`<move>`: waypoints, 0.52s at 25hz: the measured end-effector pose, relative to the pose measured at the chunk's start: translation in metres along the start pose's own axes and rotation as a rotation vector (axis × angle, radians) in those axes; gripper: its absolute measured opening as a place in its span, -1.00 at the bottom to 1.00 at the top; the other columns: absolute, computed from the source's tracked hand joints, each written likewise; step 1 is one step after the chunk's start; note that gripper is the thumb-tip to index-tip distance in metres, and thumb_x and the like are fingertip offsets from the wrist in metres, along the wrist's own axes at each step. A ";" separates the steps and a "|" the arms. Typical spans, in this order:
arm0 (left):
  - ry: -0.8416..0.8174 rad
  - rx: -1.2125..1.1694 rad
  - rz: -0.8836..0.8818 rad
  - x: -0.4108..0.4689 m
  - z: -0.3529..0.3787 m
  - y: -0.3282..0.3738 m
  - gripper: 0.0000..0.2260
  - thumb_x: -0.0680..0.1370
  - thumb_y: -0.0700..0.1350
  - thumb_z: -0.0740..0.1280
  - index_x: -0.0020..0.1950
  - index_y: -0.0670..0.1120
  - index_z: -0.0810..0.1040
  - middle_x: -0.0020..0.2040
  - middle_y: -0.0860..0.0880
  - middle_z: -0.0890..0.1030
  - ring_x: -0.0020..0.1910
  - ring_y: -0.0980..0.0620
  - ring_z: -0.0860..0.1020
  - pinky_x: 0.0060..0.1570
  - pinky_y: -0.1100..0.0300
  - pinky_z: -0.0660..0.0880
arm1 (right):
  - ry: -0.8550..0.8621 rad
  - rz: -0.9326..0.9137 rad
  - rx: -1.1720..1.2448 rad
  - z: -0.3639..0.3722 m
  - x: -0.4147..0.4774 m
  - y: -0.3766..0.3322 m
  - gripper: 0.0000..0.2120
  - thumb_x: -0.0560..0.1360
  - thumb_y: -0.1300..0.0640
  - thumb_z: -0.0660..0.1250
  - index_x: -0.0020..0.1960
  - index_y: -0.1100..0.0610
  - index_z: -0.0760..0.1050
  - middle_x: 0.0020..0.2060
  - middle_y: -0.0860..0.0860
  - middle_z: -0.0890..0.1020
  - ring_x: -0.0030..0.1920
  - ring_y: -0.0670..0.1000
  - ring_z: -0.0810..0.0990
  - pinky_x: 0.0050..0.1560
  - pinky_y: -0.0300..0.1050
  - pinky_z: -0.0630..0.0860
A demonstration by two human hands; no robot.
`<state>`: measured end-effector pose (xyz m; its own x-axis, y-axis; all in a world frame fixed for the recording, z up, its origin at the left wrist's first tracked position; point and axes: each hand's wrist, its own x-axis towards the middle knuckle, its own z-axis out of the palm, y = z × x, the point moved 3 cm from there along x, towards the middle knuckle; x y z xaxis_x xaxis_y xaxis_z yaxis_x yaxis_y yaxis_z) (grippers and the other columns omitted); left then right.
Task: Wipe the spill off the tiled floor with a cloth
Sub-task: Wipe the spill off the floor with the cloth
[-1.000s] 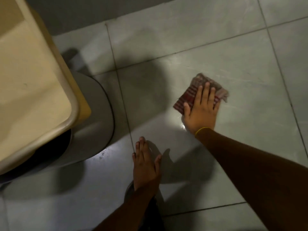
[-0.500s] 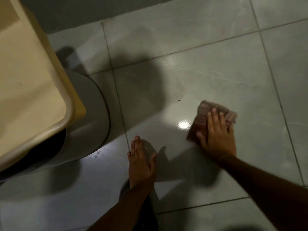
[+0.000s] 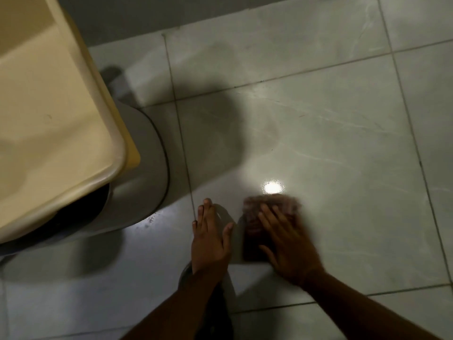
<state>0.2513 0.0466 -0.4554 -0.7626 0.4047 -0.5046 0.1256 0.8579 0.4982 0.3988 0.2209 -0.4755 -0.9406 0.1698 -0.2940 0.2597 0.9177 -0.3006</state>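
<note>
While the right hand [image 3: 291,244] lies flat on the cloth [image 3: 255,231], its fingers spread wide and pressing down rather than curling round the fabric, the cloth sits on the tiled floor [image 3: 331,133] near the bottom middle of the view; both the hand and the cloth are blurred, so the cloth's pattern is hard to read beyond a reddish-brown tone with a paler far edge; its far edge lies just near of a bright round glare spot [image 3: 273,187] on the glossy tile; whether any liquid lies on the floor there I cannot tell, though the tile around the glare looks shiny. To the left of the cloth, close beside it with only a thin strip of tile between, the left hand [image 3: 210,239] rests palm down on the floor, fingers together and pointing far, thumb angled out toward the cloth; it grasps nothing, its grip flat and loose. Both forearms enter from the near edge; a dark piece of clothing shows between them. At the left side stands a cream-coloured plastic container [image 3: 56,123] with rounded corners, sitting over a grey round base [image 3: 147,168] whose curved edge meets the floor just left of the left hand; dark grout lines cross the pale grey tiles, and soft shadows fall on the tile far of the hands.
</note>
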 end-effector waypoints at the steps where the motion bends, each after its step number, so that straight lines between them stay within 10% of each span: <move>1: 0.008 -0.002 0.004 -0.001 -0.001 0.000 -0.27 0.63 0.31 0.01 0.73 0.00 -0.01 0.73 0.11 -0.05 0.72 0.06 -0.08 0.68 -0.11 0.07 | -0.002 0.066 0.000 -0.006 -0.013 0.023 -0.25 0.65 -0.28 0.14 0.72 0.06 0.17 0.76 0.00 0.05 0.72 0.17 0.20 0.62 0.43 0.15; 7: 0.017 -0.007 0.007 -0.001 0.004 -0.001 -0.21 0.62 0.38 -0.04 0.74 0.00 -0.06 0.74 0.11 -0.09 0.72 0.07 -0.13 0.70 -0.02 -0.06 | 0.161 0.687 0.076 -0.079 0.119 0.107 -0.14 0.58 -0.26 -0.03 0.72 0.25 0.09 0.74 0.20 0.10 0.73 0.29 0.10 0.62 0.47 0.10; 13: -0.004 -0.038 -0.015 -0.002 -0.005 0.006 -0.24 0.62 0.40 -0.06 0.72 0.03 0.00 0.75 0.05 0.00 0.71 0.08 -0.10 0.69 -0.07 -0.01 | 0.018 0.111 0.026 -0.021 0.109 -0.037 -0.20 0.61 -0.19 0.17 0.74 0.12 0.07 0.75 0.08 0.09 0.75 0.20 0.06 0.65 0.40 0.13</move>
<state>0.2500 0.0496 -0.4480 -0.7615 0.3930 -0.5155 0.0894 0.8513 0.5169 0.2824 0.2126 -0.4777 -0.9094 0.2768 -0.3106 0.3681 0.8832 -0.2907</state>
